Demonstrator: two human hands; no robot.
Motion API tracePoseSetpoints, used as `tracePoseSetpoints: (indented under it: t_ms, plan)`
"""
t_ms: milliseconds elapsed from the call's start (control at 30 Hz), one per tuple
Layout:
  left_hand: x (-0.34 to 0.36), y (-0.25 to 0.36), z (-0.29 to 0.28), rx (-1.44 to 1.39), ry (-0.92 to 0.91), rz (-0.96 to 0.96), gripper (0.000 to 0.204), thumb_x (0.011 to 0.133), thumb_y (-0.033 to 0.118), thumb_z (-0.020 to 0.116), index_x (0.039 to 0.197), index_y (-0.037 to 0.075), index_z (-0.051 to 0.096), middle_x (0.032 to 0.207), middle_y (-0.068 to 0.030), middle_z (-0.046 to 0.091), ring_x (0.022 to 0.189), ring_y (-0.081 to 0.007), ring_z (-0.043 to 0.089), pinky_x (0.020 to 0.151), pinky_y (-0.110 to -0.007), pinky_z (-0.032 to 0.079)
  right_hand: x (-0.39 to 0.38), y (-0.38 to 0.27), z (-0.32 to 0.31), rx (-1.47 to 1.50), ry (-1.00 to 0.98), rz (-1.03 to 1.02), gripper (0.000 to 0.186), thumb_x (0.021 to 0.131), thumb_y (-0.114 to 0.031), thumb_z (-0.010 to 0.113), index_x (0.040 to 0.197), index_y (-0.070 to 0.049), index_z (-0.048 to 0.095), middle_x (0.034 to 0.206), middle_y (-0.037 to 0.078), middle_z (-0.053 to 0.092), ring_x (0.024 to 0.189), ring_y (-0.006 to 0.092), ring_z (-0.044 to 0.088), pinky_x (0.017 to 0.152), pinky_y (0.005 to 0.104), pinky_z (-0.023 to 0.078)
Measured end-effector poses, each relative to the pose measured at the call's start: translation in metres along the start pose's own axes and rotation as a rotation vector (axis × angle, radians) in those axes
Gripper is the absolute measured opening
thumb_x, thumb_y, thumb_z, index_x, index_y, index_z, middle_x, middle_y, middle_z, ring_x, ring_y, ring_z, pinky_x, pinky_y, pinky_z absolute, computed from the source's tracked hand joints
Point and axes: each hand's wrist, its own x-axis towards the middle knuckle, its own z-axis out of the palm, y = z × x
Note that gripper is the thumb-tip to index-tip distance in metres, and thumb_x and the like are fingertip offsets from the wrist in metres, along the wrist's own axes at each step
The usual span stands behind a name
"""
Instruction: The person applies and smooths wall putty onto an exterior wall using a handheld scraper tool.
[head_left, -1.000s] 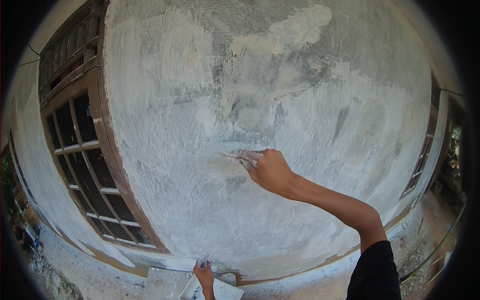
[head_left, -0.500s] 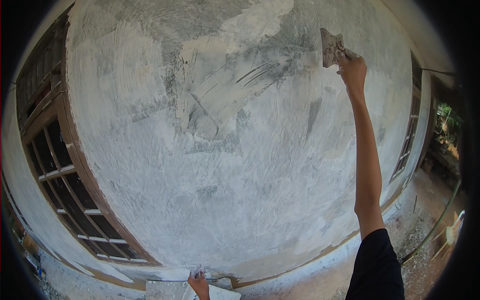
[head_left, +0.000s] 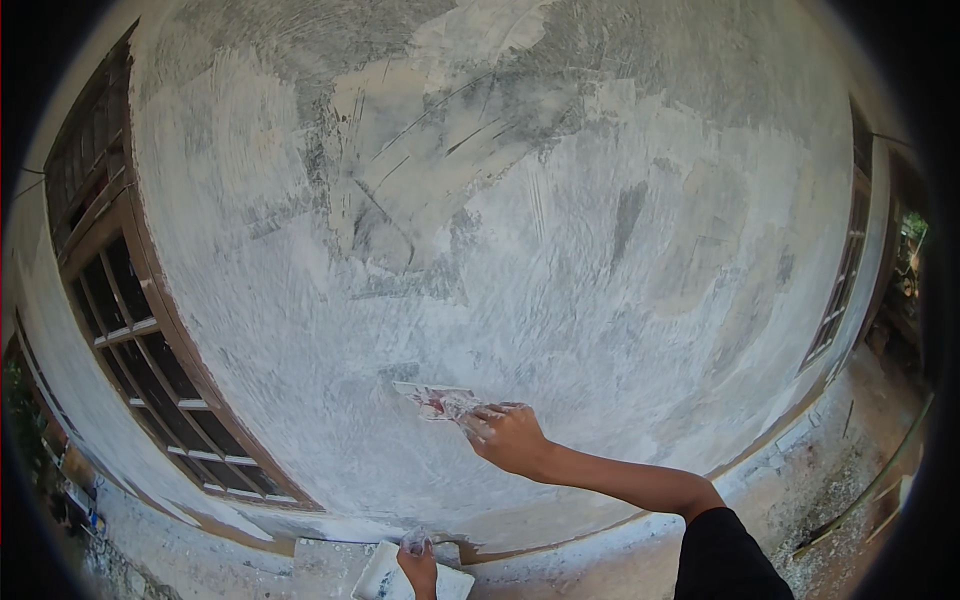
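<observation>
My right hand (head_left: 510, 436) grips a putty knife (head_left: 436, 401) smeared with white filler and presses its blade flat against the grey plastered wall (head_left: 520, 230), low on the wall. My left hand (head_left: 418, 562) is at the bottom edge of the view, holding a flat white-coated mixing board (head_left: 385, 578) with filler on it. The wall shows broad white swipe marks and darker bare patches higher up.
A brown wooden window with glass panes (head_left: 150, 350) stands at the left of the wall. Another window frame (head_left: 845, 290) sits at the right. Rough ground with rubble (head_left: 850, 480) runs along the wall's base at lower right.
My right hand has come down from high at the wall's upper right to low centre, with the putty knife still in it. The left hand has stayed at the bottom edge.
</observation>
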Motion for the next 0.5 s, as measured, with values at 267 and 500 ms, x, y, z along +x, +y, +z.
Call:
tracePoseSetpoints:
  t_ms: [267, 500]
  plan:
    - [-0.033, 0.002, -0.013, 0.088, 0.044, -0.058, 0.025, 0.077, -0.013, 0.062, 0.101, -0.007, 0.06, 0.086, -0.0106, 0.064, 0.076, -0.016, 0.063, 0.071, -0.029, 0.053, 0.013, 0.038, -0.075, 0.861, 0.464, 0.668, 0.021, 0.084, -0.005, 0.061, 0.098, 0.01, 0.064, 0.075, 0.005, 0.063, 0.067, 0.0046, 0.051, 0.049, 0.0216, 0.042]
    - [-0.045, -0.017, -0.011, 0.042, 0.13, 0.017, 0.022, 0.076, -0.012, 0.064, 0.096, -0.003, 0.06, 0.079, -0.0091, 0.063, 0.066, -0.0134, 0.062, 0.059, -0.026, 0.049, 0.052, 0.068, -0.113, 0.567, 0.776, 0.523, 0.025, 0.087, -0.006, 0.061, 0.103, 0.012, 0.061, 0.09, 0.015, 0.066, 0.081, 0.0107, 0.056, 0.069, 0.0286, 0.048]
